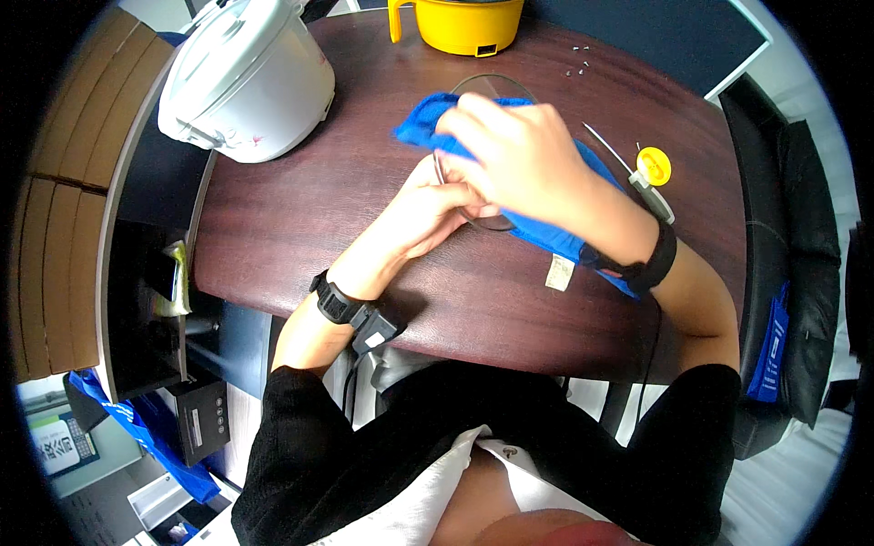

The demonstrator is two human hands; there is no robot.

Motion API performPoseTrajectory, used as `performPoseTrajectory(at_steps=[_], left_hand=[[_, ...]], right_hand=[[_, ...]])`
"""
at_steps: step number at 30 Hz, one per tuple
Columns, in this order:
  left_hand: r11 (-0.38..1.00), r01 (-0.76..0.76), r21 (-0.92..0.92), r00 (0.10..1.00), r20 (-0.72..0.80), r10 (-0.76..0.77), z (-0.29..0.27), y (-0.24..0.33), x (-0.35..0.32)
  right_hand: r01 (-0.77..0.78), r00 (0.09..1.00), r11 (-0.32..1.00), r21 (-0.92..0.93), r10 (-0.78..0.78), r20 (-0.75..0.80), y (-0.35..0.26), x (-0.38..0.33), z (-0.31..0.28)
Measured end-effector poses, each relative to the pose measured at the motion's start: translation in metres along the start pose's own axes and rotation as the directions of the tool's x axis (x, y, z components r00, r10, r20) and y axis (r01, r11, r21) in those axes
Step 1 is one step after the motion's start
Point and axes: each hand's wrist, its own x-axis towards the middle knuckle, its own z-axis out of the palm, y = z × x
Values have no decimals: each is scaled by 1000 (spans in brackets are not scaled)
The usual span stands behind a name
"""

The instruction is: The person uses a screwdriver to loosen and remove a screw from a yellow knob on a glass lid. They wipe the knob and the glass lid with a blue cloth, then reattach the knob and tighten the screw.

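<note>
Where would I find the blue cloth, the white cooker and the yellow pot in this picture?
Blue cloth (550, 236): head view, on the fabric below the right forearm.
White cooker (269, 91): head view, on its rounded side.
Yellow pot (462, 29): head view, on its outer wall.

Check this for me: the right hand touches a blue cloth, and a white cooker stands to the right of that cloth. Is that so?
Not quite: the head view shows the white cooker to the left of the blue cloth, not to its right. The right hand does touch the blue cloth.
</note>
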Motion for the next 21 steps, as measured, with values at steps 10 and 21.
performPoseTrajectory(at_steps=[10, 21], left_hand=[[998, -8, 57, 997, -71, 12, 10, 1, -5], [998, -61, 22, 984, 171, 56, 20, 13, 1]], right_hand=[[95, 995, 995, 8, -95, -10, -8, -6, -4], [-229, 966, 973, 24, 230, -116, 62, 1, 7]])
